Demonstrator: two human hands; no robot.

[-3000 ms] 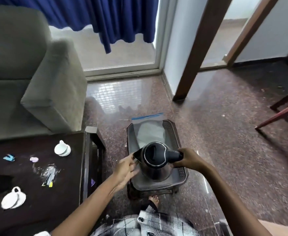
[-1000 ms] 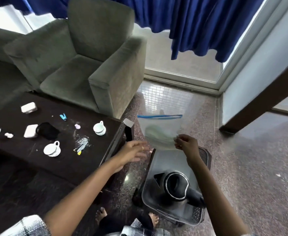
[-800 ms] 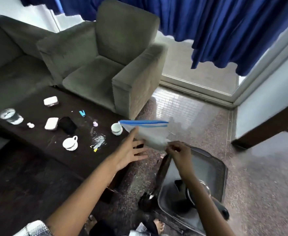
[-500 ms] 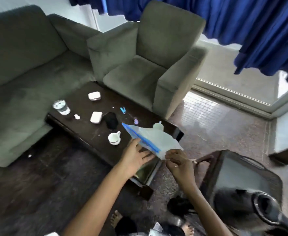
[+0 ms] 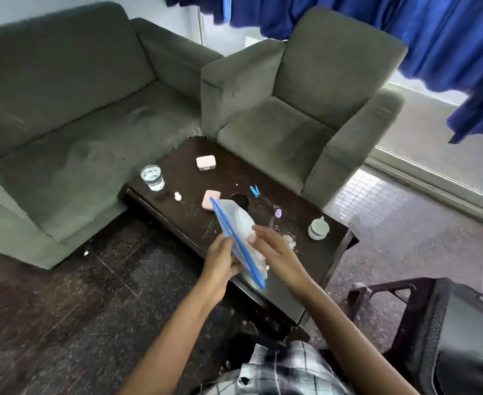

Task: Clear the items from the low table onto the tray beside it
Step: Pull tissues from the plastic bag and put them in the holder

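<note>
Both hands hold a clear zip bag (image 5: 236,223) with a blue seal over the near side of the dark low table (image 5: 189,206). My left hand (image 5: 220,259) grips its lower left edge; my right hand (image 5: 274,249) pinches its right side. On the table stand a glass of water (image 5: 152,177), two pink cases (image 5: 205,161) (image 5: 211,198), a black round thing (image 5: 239,199), a blue clip (image 5: 254,191), a small lilac piece (image 5: 277,213) and a white cup on a saucer (image 5: 318,228). The tray (image 5: 457,323) sits on a dark stool at the lower right.
A grey sofa (image 5: 63,109) runs along the table's left and a grey armchair (image 5: 300,104) stands behind it. Blue curtains (image 5: 405,32) hang at the top right over a glass door. Dark speckled floor (image 5: 63,309) lies in front of the table.
The view has swung left from the tray to the table. My right hand lifted the zip bag off the tray and carried it over the table, where my left hand took hold of it too.
</note>
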